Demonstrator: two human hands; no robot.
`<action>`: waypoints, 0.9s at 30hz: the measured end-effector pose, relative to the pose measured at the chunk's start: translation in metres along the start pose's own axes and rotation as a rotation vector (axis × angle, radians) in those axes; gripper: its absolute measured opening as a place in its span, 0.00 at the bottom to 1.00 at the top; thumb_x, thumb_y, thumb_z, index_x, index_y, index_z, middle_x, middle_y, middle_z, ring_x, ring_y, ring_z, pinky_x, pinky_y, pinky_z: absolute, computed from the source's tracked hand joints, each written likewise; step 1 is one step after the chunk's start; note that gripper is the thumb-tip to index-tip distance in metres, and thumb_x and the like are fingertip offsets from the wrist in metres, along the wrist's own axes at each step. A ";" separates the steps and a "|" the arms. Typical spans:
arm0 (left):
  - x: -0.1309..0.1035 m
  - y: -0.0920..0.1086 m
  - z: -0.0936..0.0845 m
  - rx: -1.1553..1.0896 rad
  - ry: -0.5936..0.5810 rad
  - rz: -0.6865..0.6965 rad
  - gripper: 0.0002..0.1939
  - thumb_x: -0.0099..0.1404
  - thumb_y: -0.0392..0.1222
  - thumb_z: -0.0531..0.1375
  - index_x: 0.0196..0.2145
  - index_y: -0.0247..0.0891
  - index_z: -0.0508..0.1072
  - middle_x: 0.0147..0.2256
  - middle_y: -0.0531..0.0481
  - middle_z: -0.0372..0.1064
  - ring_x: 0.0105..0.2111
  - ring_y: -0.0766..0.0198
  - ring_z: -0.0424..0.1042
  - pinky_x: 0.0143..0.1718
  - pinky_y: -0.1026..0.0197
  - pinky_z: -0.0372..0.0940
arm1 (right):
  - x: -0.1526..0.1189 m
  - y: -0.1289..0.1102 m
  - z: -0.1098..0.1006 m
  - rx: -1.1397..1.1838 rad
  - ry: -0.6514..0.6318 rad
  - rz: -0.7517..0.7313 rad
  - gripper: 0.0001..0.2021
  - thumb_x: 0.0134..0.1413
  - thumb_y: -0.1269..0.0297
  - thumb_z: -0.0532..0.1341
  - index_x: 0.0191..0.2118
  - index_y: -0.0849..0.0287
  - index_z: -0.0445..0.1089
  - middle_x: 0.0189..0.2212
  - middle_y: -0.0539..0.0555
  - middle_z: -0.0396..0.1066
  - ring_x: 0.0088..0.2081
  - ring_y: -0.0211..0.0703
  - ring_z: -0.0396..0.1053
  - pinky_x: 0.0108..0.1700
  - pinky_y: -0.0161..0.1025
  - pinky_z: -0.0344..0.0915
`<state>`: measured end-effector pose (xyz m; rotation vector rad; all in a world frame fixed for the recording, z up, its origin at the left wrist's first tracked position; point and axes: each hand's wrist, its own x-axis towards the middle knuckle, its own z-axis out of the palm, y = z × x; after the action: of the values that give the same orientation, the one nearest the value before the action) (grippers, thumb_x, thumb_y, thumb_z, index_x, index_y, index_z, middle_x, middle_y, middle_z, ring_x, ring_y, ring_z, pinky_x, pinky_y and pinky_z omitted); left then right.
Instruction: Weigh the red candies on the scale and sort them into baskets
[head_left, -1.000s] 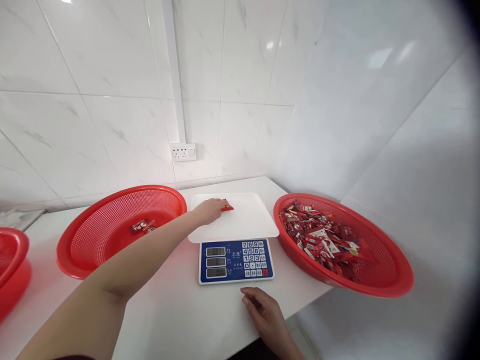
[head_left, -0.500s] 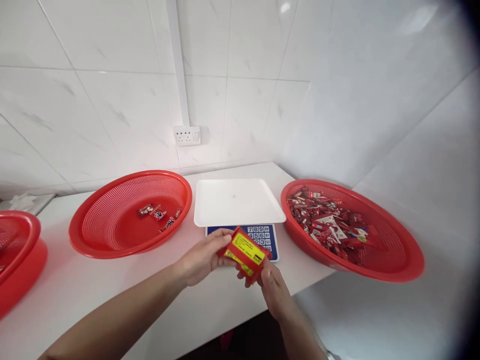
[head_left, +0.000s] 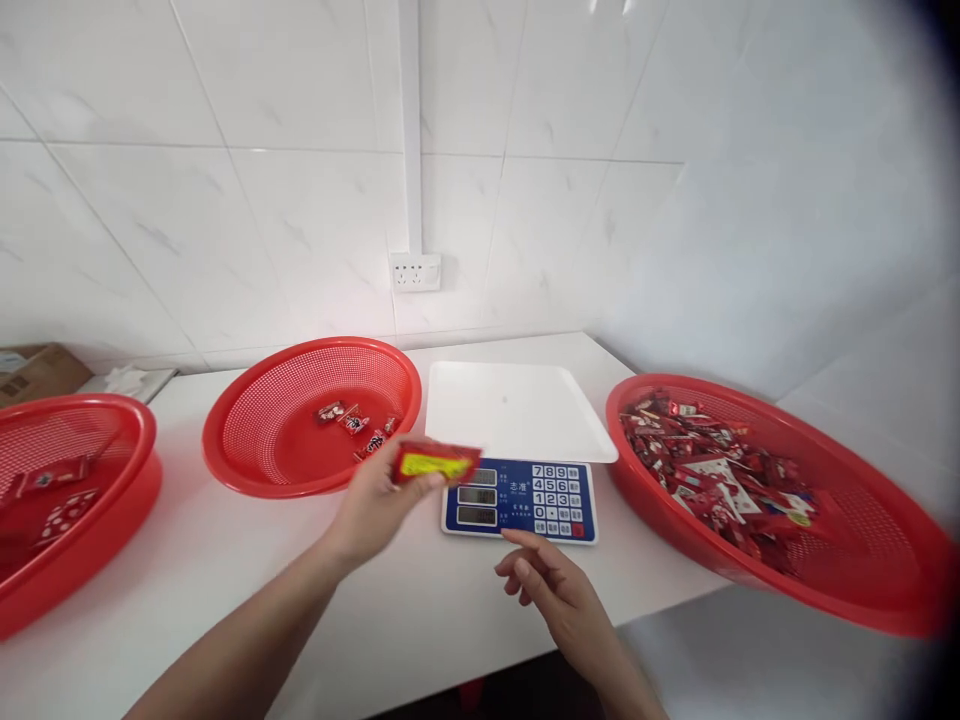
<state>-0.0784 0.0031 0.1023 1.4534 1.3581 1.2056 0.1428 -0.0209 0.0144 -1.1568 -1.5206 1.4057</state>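
Note:
My left hand [head_left: 375, 505] grips a red packet [head_left: 436, 463] with a yellow label, held over the left edge of the scale's blue keypad panel [head_left: 517, 500]. My right hand [head_left: 551, 590] hangs below the panel, its fingers apart and slightly curled, with nothing in them. Behind the panel lies the scale's bare white tray [head_left: 517, 405]. Several small wrapped pieces rest in the middle red basket [head_left: 262, 425], left of the scale. The right red basket [head_left: 885, 530] bears a heap of red wrapped packets [head_left: 705, 465].
At the far left, another red basket [head_left: 112, 540] holds several red packets. A cardboard box [head_left: 52, 372] stands behind it. The white table [head_left: 405, 620] ends at a front edge below my hands. A socket [head_left: 416, 272] is on the tiled wall.
My right hand has let go of the packet and opened. My left hand has carried the packet left and up. The view has turned left, showing more of the far-left basket and the box.

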 end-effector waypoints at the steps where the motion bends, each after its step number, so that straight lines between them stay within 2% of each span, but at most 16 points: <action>1: 0.003 0.004 -0.014 0.109 0.125 0.022 0.16 0.56 0.47 0.60 0.41 0.38 0.67 0.39 0.48 0.71 0.40 0.57 0.71 0.39 0.56 0.66 | -0.002 0.002 -0.003 -0.020 -0.001 0.014 0.20 0.53 0.49 0.54 0.46 0.57 0.65 0.30 0.55 0.72 0.29 0.41 0.67 0.30 0.38 0.65; 4: 0.013 0.007 -0.047 0.476 0.388 0.047 0.21 0.58 0.49 0.57 0.48 0.41 0.64 0.46 0.46 0.68 0.46 0.52 0.67 0.40 0.52 0.66 | -0.009 0.007 -0.014 -0.090 0.018 0.034 0.19 0.54 0.50 0.53 0.46 0.56 0.66 0.30 0.54 0.71 0.29 0.41 0.67 0.31 0.38 0.65; 6: 0.016 -0.004 -0.056 0.722 0.452 0.096 0.28 0.60 0.50 0.55 0.55 0.41 0.56 0.54 0.42 0.60 0.54 0.48 0.58 0.46 0.46 0.62 | -0.012 0.011 -0.023 -0.133 0.043 0.041 0.19 0.54 0.50 0.53 0.46 0.55 0.65 0.31 0.54 0.71 0.30 0.41 0.67 0.31 0.38 0.66; 8: 0.016 -0.021 -0.055 0.941 0.401 0.182 0.31 0.62 0.51 0.53 0.59 0.39 0.50 0.59 0.40 0.51 0.60 0.48 0.47 0.53 0.43 0.54 | -0.015 0.012 -0.034 -0.178 0.077 0.050 0.19 0.54 0.50 0.54 0.47 0.55 0.65 0.32 0.54 0.71 0.30 0.41 0.68 0.33 0.38 0.67; 9: 0.015 -0.030 -0.053 1.033 0.323 0.213 0.30 0.62 0.51 0.52 0.59 0.38 0.51 0.59 0.40 0.50 0.60 0.49 0.45 0.55 0.43 0.50 | -0.017 0.012 -0.040 -0.204 0.102 0.055 0.18 0.53 0.51 0.54 0.46 0.54 0.66 0.32 0.54 0.72 0.31 0.41 0.68 0.33 0.38 0.67; 12: 0.009 -0.049 -0.048 1.250 0.060 0.181 0.26 0.63 0.50 0.50 0.55 0.36 0.60 0.51 0.38 0.64 0.55 0.47 0.58 0.55 0.43 0.51 | -0.021 0.007 -0.061 -0.287 0.215 0.061 0.19 0.53 0.50 0.54 0.46 0.55 0.66 0.33 0.55 0.72 0.31 0.42 0.69 0.34 0.39 0.68; 13: 0.008 -0.051 -0.048 1.303 0.028 0.155 0.25 0.63 0.50 0.50 0.54 0.35 0.62 0.48 0.37 0.68 0.52 0.46 0.62 0.53 0.42 0.52 | -0.023 0.004 -0.069 -0.320 0.262 0.060 0.19 0.53 0.50 0.54 0.46 0.56 0.66 0.33 0.55 0.72 0.31 0.42 0.70 0.34 0.39 0.69; 15: 0.008 -0.051 -0.048 1.356 0.096 0.177 0.24 0.64 0.50 0.49 0.52 0.32 0.64 0.45 0.35 0.70 0.49 0.44 0.64 0.51 0.39 0.53 | -0.027 -0.006 -0.086 -0.406 0.364 0.049 0.19 0.53 0.51 0.54 0.46 0.56 0.67 0.35 0.56 0.73 0.33 0.44 0.71 0.36 0.40 0.69; 17: 0.010 -0.051 -0.044 1.298 0.232 0.327 0.25 0.64 0.51 0.47 0.51 0.32 0.63 0.48 0.35 0.66 0.53 0.42 0.59 0.52 0.36 0.50 | -0.030 -0.017 -0.108 -0.513 0.477 0.021 0.18 0.53 0.52 0.54 0.45 0.56 0.68 0.38 0.57 0.73 0.37 0.46 0.71 0.39 0.42 0.68; 18: 0.010 -0.052 -0.037 1.213 0.252 0.424 0.25 0.64 0.53 0.46 0.51 0.33 0.64 0.49 0.36 0.66 0.54 0.43 0.58 0.53 0.38 0.50 | -0.030 -0.023 -0.120 -0.572 0.540 0.001 0.17 0.53 0.53 0.54 0.45 0.55 0.68 0.39 0.57 0.73 0.40 0.47 0.71 0.41 0.43 0.68; 19: 0.008 -0.054 -0.027 1.092 0.240 0.511 0.25 0.64 0.54 0.45 0.49 0.34 0.65 0.48 0.36 0.67 0.53 0.45 0.60 0.53 0.40 0.53 | -0.029 -0.029 -0.133 -0.631 0.601 -0.018 0.17 0.54 0.54 0.53 0.45 0.55 0.68 0.41 0.56 0.72 0.42 0.48 0.70 0.43 0.43 0.67; 20: 0.004 -0.056 -0.014 0.951 0.164 0.582 0.24 0.63 0.56 0.46 0.47 0.35 0.67 0.45 0.38 0.69 0.48 0.47 0.65 0.50 0.45 0.58 | -0.028 -0.035 -0.147 -0.692 0.659 -0.031 0.16 0.54 0.55 0.53 0.45 0.54 0.68 0.43 0.55 0.71 0.45 0.48 0.68 0.45 0.43 0.66; 21: -0.001 -0.060 0.002 0.817 0.083 0.588 0.21 0.62 0.55 0.49 0.44 0.39 0.68 0.41 0.42 0.72 0.42 0.51 0.70 0.45 0.52 0.65 | -0.026 -0.040 -0.162 -0.758 0.705 -0.036 0.15 0.55 0.56 0.53 0.45 0.54 0.68 0.45 0.54 0.71 0.47 0.48 0.67 0.47 0.43 0.64; 23: -0.017 -0.067 0.038 0.548 -0.223 0.473 0.15 0.61 0.51 0.54 0.43 0.44 0.70 0.39 0.48 0.74 0.35 0.60 0.74 0.37 0.64 0.68 | -0.020 -0.047 -0.191 -0.885 0.709 0.017 0.16 0.55 0.58 0.52 0.47 0.54 0.67 0.47 0.54 0.69 0.49 0.48 0.65 0.50 0.43 0.61; 24: -0.025 -0.071 0.056 0.420 -0.327 0.396 0.14 0.61 0.50 0.55 0.42 0.45 0.71 0.37 0.50 0.74 0.33 0.62 0.74 0.35 0.67 0.68 | -0.016 -0.049 -0.204 -0.936 0.655 0.076 0.17 0.55 0.58 0.52 0.49 0.54 0.66 0.48 0.54 0.68 0.50 0.48 0.64 0.51 0.44 0.60; 27: -0.044 -0.082 0.097 0.108 -0.439 0.146 0.14 0.58 0.53 0.57 0.38 0.45 0.74 0.33 0.50 0.75 0.31 0.63 0.74 0.34 0.68 0.67 | -0.004 -0.051 -0.233 -0.998 0.337 0.306 0.25 0.49 0.57 0.57 0.55 0.55 0.61 0.54 0.56 0.61 0.53 0.54 0.60 0.53 0.46 0.57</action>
<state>-0.0022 -0.0265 -0.0047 1.7933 1.0414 0.8400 0.3570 0.0490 0.0917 -2.1562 -1.8743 0.4938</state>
